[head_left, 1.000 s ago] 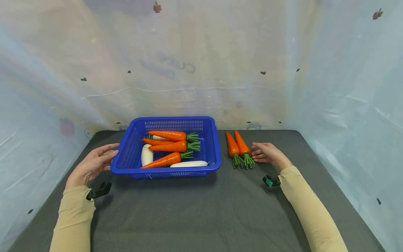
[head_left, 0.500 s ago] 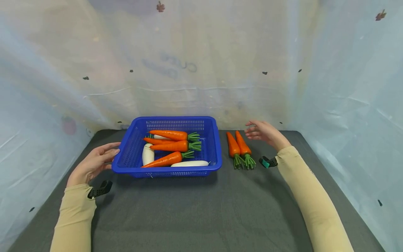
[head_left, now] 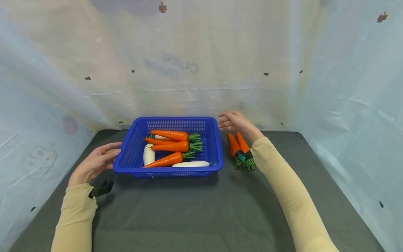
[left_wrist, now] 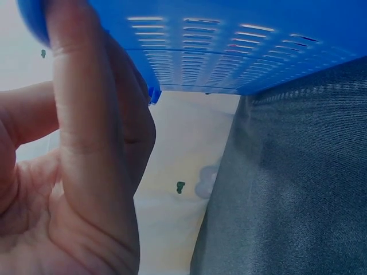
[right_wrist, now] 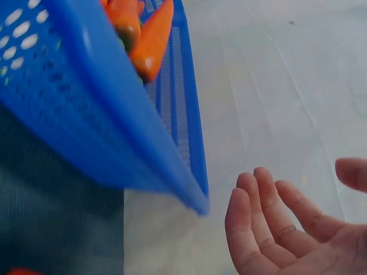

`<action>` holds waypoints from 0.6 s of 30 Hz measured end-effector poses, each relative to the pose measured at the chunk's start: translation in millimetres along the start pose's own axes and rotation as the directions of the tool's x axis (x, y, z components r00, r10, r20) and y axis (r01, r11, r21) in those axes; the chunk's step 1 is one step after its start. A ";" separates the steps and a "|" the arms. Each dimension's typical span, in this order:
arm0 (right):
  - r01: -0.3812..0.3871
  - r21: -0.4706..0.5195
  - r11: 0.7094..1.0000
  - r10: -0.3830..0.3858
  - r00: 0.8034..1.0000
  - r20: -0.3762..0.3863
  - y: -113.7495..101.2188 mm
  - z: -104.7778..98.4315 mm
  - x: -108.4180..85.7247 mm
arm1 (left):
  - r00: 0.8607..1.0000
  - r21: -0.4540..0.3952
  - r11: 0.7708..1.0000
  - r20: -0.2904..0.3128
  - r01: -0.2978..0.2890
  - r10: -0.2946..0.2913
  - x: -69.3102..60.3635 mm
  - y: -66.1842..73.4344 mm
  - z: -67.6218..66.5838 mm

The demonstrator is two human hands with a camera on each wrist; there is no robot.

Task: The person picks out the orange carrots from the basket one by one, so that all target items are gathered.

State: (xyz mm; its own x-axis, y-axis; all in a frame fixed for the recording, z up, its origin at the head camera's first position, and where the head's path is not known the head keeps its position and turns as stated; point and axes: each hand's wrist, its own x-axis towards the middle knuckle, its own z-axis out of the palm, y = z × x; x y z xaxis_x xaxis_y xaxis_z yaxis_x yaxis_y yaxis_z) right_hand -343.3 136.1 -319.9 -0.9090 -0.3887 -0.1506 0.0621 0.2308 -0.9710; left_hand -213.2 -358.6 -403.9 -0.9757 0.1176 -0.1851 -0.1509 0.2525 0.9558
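A blue plastic basket [head_left: 167, 172] sits at the back of the dark table. In it lie several orange carrots [head_left: 168, 160] with green tops and several white radishes [head_left: 190, 163]. At its left rim is my left hand [head_left: 96, 161]; its fingers, nearly straight, touch the basket's side in the left wrist view. My right hand [head_left: 236, 123] hangs in the air beside the basket's back right corner, fingers extended and holding nothing. Below its wrist, two carrots [head_left: 233, 145] lie side by side on the table, partly hidden by the black wrist strap.
The dark grey cloth-covered table [head_left: 176, 210] stretches in front of the basket. Pale translucent sheeting [head_left: 201, 63] hangs behind and along both sides, close to the table's back edge.
My right hand has left the two carrots on the table, risen, and swung left toward the basket's back right corner. My left hand has stayed at the left rim; the basket's contents look unchanged.
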 end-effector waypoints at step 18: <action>0.019 -0.111 0.994 0.009 0.969 0.245 -12.7 66.3 34.2 | 1.000 -0.019 1.000 0.009 0.015 -0.015 -1.2 2.5 -0.5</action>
State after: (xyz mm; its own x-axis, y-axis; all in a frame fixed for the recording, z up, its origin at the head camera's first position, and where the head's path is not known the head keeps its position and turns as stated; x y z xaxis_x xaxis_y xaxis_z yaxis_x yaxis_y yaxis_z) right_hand -347.8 60.7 -325.1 -0.7797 -0.5933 -0.2001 -0.0011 0.3209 -0.9471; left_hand -212.5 -358.7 -401.1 -0.9719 0.1223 -0.2011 -0.1682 0.2363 0.9570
